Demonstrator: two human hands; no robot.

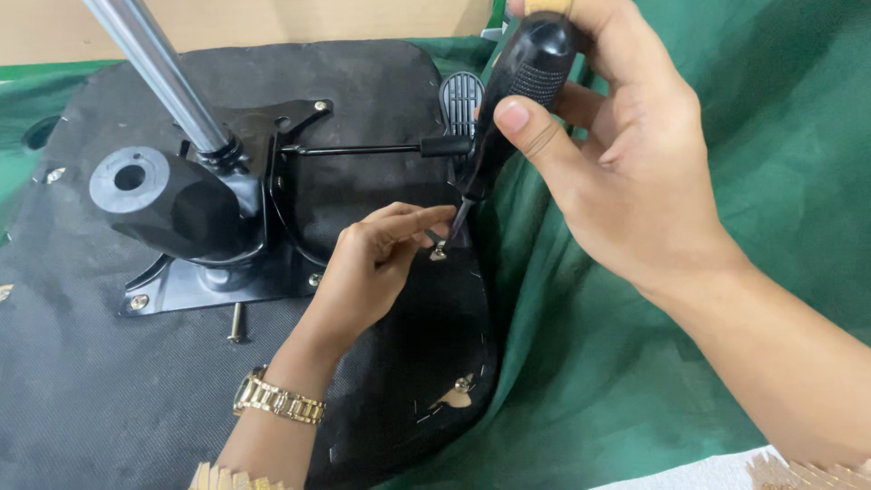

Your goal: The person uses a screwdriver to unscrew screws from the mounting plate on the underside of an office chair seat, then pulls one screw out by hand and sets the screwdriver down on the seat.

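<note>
Fingers of the left hand pinch a small silver screw on the upturned black fabric chair seat, at the seat's three o'clock edge. Right hand grips a black-handled screwdriver, tip on that screw.

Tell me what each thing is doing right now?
Right hand: gripping the screwdriver handle.
Screwdriver: upright, tip down on the small screw.
Small screw: at the seat edge, under the tip.
Left hand: fingertips steadying that screw.
Loose bolt: lying flat on the seat.
Metal plate: screwed at its corners.
</note>
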